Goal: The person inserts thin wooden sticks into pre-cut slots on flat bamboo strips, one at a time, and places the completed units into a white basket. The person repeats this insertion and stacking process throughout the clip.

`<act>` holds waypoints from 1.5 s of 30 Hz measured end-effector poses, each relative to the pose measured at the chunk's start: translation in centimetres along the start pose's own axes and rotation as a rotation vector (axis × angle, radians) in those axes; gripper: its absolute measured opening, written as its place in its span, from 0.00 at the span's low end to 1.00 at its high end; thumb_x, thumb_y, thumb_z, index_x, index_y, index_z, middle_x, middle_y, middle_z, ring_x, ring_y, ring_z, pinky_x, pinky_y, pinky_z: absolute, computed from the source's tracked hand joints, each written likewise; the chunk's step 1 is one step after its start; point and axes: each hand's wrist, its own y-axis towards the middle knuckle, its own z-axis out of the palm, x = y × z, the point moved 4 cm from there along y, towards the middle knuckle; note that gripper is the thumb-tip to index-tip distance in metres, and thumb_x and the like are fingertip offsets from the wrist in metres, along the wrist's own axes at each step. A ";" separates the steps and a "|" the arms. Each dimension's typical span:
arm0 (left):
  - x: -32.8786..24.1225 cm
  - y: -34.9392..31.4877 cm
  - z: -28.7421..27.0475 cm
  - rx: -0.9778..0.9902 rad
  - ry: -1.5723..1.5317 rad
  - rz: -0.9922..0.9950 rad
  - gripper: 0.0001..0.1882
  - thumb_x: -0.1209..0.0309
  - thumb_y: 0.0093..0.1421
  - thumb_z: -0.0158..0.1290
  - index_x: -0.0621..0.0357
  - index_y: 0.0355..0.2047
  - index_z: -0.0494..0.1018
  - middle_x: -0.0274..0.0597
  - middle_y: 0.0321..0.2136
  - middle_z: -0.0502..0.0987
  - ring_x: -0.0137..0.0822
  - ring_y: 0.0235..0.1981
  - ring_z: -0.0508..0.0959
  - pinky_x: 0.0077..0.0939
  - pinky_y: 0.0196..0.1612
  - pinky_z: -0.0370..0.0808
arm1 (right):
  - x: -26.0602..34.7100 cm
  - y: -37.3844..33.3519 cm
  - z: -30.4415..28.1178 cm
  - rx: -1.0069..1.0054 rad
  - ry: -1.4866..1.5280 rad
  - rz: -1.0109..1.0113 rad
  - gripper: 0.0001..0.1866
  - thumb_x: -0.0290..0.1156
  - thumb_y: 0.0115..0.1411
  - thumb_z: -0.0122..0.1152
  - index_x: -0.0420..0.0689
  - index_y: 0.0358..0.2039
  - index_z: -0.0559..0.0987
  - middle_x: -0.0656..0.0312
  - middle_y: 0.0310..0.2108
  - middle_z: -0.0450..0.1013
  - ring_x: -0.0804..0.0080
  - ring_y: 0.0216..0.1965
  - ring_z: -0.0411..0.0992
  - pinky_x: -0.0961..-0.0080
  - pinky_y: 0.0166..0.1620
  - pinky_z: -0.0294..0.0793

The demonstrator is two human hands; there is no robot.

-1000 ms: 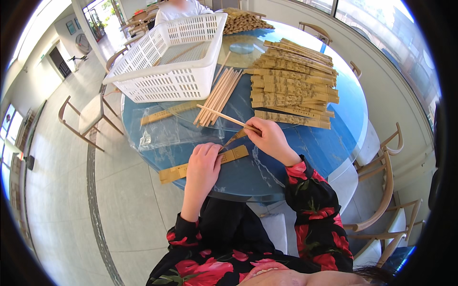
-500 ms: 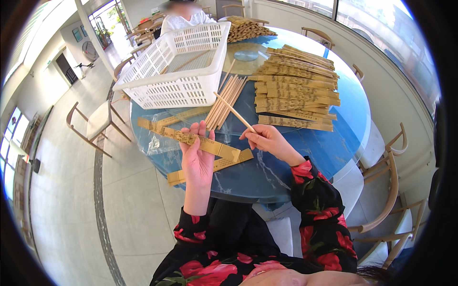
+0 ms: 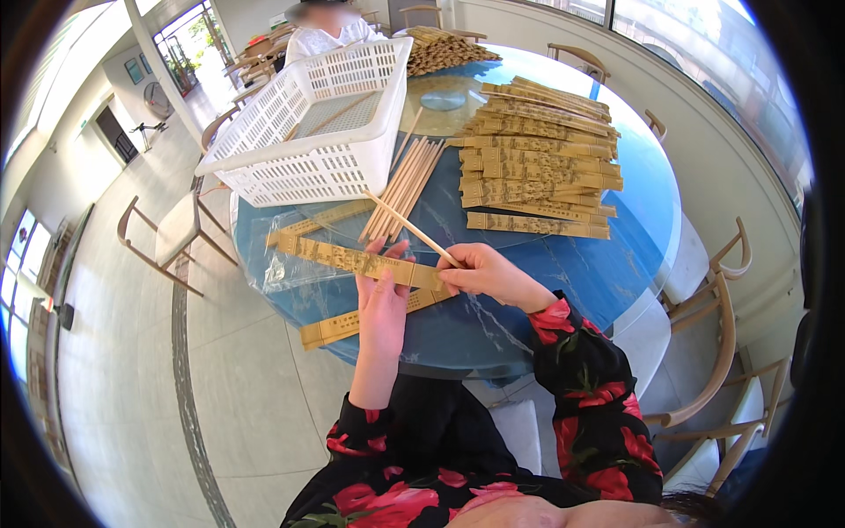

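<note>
A flat gold paper sleeve [image 3: 327, 253] with dark print lies across the fingers of my left hand [image 3: 382, 308], the thumb pressing on it. My right hand [image 3: 489, 276] pinches a pale, thin wooden stick [image 3: 409, 227], much like a chopstick, which slants up to the left above the sleeve. The right fingertips are at the sleeve's right end; whether they grip it too, I cannot tell. Below my left hand, more gold sleeves [image 3: 331, 331] rest on the blue table [image 3: 440, 343]. Beyond the hands lies a bundle of similar sticks [image 3: 407, 189].
A white slatted plastic basket [image 3: 308, 172] stands at the back left, with a few sticks inside. Stacked gold sleeves [image 3: 541, 169] fill the right side. Clear plastic film [image 3: 290, 275] lies at the left edge. A person [image 3: 327, 37] sits across, near another pile [image 3: 449, 53].
My right hand has come left and slightly down to the sleeve's right end, bringing the stick with it. My left hand has shifted a little right with the sleeve, which now lies flatter.
</note>
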 end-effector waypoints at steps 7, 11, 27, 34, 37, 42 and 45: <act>1.7 -2.3 0.0 0.082 0.388 -0.048 0.12 0.77 0.68 0.49 0.62 0.50 0.66 0.34 0.33 0.71 0.22 0.27 0.67 0.18 0.31 0.65 | -0.4 -0.1 0.4 0.087 -0.103 -0.050 0.07 0.30 0.65 0.58 0.38 0.37 0.77 0.69 0.26 0.72 0.86 0.29 0.67 0.86 0.34 0.65; 1.6 -2.4 0.4 0.090 0.428 -0.039 0.14 0.77 0.67 0.49 0.63 0.52 0.66 0.35 0.33 0.71 0.23 0.27 0.68 0.17 0.31 0.66 | -0.3 -0.2 0.4 0.146 -0.100 -0.029 0.08 0.30 0.65 0.58 0.38 0.37 0.77 0.69 0.28 0.72 0.85 0.31 0.68 0.85 0.37 0.66; 1.5 -2.6 0.7 0.162 0.489 -0.065 0.16 0.79 0.65 0.51 0.64 0.53 0.67 0.38 0.35 0.75 0.25 0.31 0.73 0.18 0.35 0.70 | 0.4 -0.4 0.4 0.141 -0.179 0.004 0.08 0.30 0.64 0.58 0.37 0.35 0.76 0.67 0.28 0.73 0.84 0.31 0.69 0.83 0.36 0.66; 1.0 -2.4 0.3 0.264 0.464 -0.123 0.18 0.77 0.64 0.55 0.65 0.53 0.66 0.41 0.34 0.77 0.27 0.30 0.77 0.20 0.34 0.75 | -0.6 -0.5 0.0 0.247 -0.101 0.022 0.08 0.30 0.64 0.58 0.38 0.35 0.76 0.68 0.30 0.73 0.83 0.32 0.68 0.83 0.37 0.66; 0.9 -2.3 -0.4 0.269 0.524 -0.135 0.17 0.78 0.63 0.55 0.65 0.51 0.67 0.42 0.33 0.77 0.28 0.30 0.78 0.19 0.33 0.76 | -0.7 -0.3 0.3 0.280 -0.104 0.047 0.08 0.30 0.64 0.58 0.37 0.36 0.77 0.68 0.29 0.72 0.83 0.32 0.68 0.83 0.37 0.66; 1.2 -2.9 0.3 0.270 0.546 -0.100 0.15 0.80 0.63 0.55 0.64 0.49 0.67 0.44 0.33 0.78 0.28 0.30 0.78 0.20 0.32 0.76 | -1.3 -0.1 0.5 0.276 -0.141 0.001 0.10 0.31 0.64 0.59 0.36 0.36 0.78 0.68 0.27 0.72 0.83 0.30 0.68 0.83 0.35 0.66; 1.4 -3.1 0.2 0.272 0.544 -0.100 0.16 0.80 0.63 0.54 0.64 0.50 0.66 0.44 0.34 0.78 0.28 0.30 0.78 0.20 0.33 0.76 | -1.0 -0.1 0.4 0.270 -0.210 -0.031 0.11 0.32 0.64 0.59 0.36 0.36 0.78 0.67 0.27 0.72 0.82 0.29 0.68 0.82 0.34 0.66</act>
